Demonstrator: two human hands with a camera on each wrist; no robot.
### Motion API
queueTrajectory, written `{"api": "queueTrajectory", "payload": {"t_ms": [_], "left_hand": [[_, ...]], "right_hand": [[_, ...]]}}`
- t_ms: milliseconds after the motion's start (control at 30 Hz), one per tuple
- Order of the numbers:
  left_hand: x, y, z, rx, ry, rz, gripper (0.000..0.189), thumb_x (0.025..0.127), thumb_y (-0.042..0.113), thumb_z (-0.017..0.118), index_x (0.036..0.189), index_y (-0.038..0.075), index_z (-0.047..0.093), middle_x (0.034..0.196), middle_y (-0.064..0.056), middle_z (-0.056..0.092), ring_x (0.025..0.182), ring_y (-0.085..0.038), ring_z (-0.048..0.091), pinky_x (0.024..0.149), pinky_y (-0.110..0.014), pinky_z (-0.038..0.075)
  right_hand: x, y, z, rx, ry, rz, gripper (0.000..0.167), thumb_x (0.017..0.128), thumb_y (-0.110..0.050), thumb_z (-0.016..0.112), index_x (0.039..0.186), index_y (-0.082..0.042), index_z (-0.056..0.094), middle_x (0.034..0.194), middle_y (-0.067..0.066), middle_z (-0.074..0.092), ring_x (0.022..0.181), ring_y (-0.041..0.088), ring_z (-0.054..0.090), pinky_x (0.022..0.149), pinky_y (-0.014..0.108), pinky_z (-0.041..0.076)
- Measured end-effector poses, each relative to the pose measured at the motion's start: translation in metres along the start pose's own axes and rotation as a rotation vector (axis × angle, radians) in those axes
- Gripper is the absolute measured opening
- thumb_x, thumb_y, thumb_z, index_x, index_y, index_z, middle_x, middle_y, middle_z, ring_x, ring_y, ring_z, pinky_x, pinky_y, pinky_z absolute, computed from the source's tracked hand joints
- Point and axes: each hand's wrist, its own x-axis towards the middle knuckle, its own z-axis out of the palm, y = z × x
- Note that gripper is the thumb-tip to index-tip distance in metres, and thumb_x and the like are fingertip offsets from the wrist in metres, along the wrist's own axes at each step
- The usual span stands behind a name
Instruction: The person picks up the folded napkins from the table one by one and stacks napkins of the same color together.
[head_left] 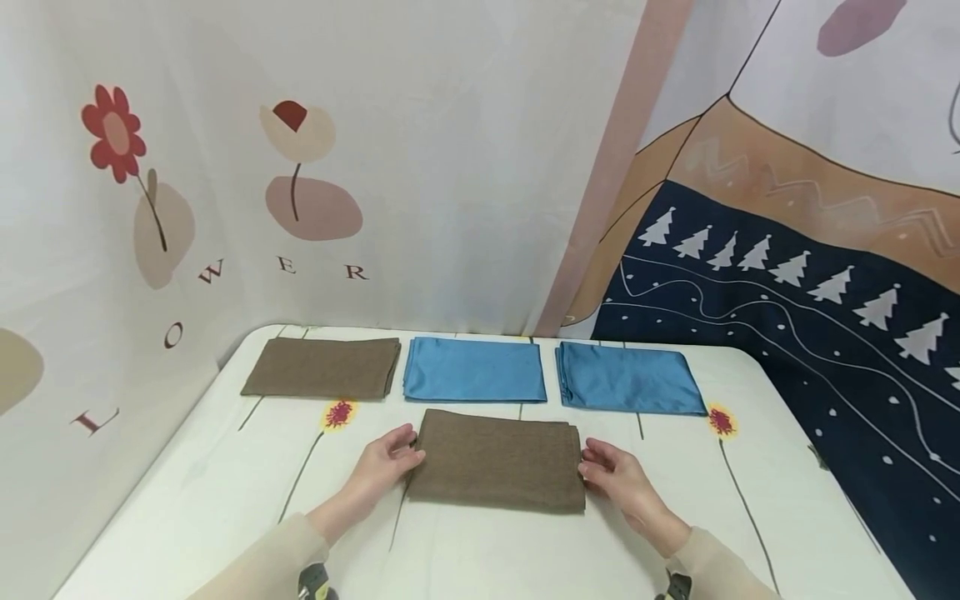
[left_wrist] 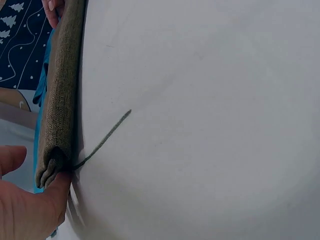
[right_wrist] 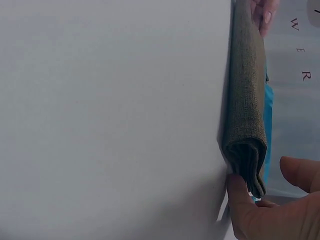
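A folded brown cloth (head_left: 497, 461) lies flat on the table in front of the person, its layers stacked in a rectangle. At its left edge, the left hand (head_left: 384, 467) touches the cloth with its fingertips. In the left wrist view one finger (left_wrist: 59, 192) meets the folded end while another digit stands apart from it. The right hand (head_left: 618, 483) is at the opposite short edge, fingers slightly bent. From the right wrist, a fingertip (right_wrist: 239, 187) shows right at the lower corner of the open folds, with another digit held away.
Along the table's back edge lie another folded brown cloth (head_left: 322, 368), a folded blue cloth (head_left: 474, 371) and a second blue cloth (head_left: 628, 378). A white flower-printed cover (head_left: 480, 558) spreads over the table. Printed curtains (head_left: 450, 167) hang behind it.
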Motion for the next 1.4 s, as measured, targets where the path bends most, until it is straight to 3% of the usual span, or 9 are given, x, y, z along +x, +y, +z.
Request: {"api": "queueTrajectory", "payload": {"t_ms": [200, 433, 700, 967, 1167, 1400], "left_hand": [[0.002, 0.001, 0.002, 0.009, 0.003, -0.001, 0.053, 0.090, 0.002, 0.058, 0.136, -0.012, 0.037, 0.138, -0.030, 0.041, 0.125, -0.041, 0.045, 0.100, -0.043, 0.041], [0.005, 0.001, 0.002, -0.003, 0.008, -0.030, 0.047, 0.090, 0.000, 0.056, 0.134, -0.012, 0.041, 0.137, -0.029, 0.044, 0.126, -0.040, 0.044, 0.101, -0.043, 0.041], [0.008, 0.000, 0.003, 0.002, 0.032, -0.059, 0.041, 0.090, 0.000, 0.057, 0.129, -0.011, 0.048, 0.129, -0.027, 0.053, 0.121, -0.037, 0.050, 0.099, -0.041, 0.044], [0.009, -0.001, 0.003, 0.011, 0.059, -0.055, 0.038, 0.089, 0.000, 0.059, 0.124, -0.011, 0.053, 0.117, -0.024, 0.060, 0.105, -0.026, 0.059, 0.091, -0.036, 0.051], [0.010, -0.003, 0.004, 0.009, 0.071, -0.071, 0.035, 0.087, -0.002, 0.060, 0.121, -0.010, 0.056, 0.110, -0.019, 0.063, 0.096, -0.016, 0.059, 0.087, -0.032, 0.053], [0.011, -0.004, 0.004, 0.003, 0.081, -0.075, 0.032, 0.087, -0.002, 0.061, 0.118, -0.010, 0.058, 0.106, -0.016, 0.064, 0.091, -0.015, 0.058, 0.083, -0.028, 0.053]], "right_hand": [[0.005, 0.001, 0.001, -0.008, 0.015, 0.025, 0.044, 0.088, 0.004, 0.057, 0.128, 0.016, 0.045, 0.118, 0.028, 0.057, 0.102, 0.024, 0.058, 0.083, 0.037, 0.054], [0.009, 0.005, 0.002, 0.020, 0.016, 0.043, 0.041, 0.087, 0.005, 0.058, 0.125, 0.018, 0.046, 0.102, 0.016, 0.060, 0.085, 0.012, 0.056, 0.071, 0.030, 0.055], [0.012, 0.003, 0.003, 0.004, 0.020, 0.066, 0.041, 0.088, 0.003, 0.058, 0.125, 0.015, 0.048, 0.096, 0.011, 0.058, 0.082, 0.013, 0.053, 0.068, 0.027, 0.052], [0.013, 0.002, 0.004, -0.004, -0.004, 0.073, 0.042, 0.088, 0.001, 0.059, 0.126, 0.015, 0.048, 0.094, 0.009, 0.055, 0.081, 0.014, 0.051, 0.068, 0.028, 0.051], [0.013, 0.003, 0.005, -0.004, 0.001, 0.063, 0.039, 0.087, 0.003, 0.058, 0.124, 0.014, 0.050, 0.093, 0.009, 0.055, 0.079, 0.015, 0.051, 0.065, 0.028, 0.050], [0.013, 0.003, 0.007, 0.014, 0.014, 0.049, 0.035, 0.086, 0.007, 0.056, 0.120, 0.011, 0.050, 0.100, 0.014, 0.064, 0.078, 0.013, 0.059, 0.065, 0.029, 0.050]]}}
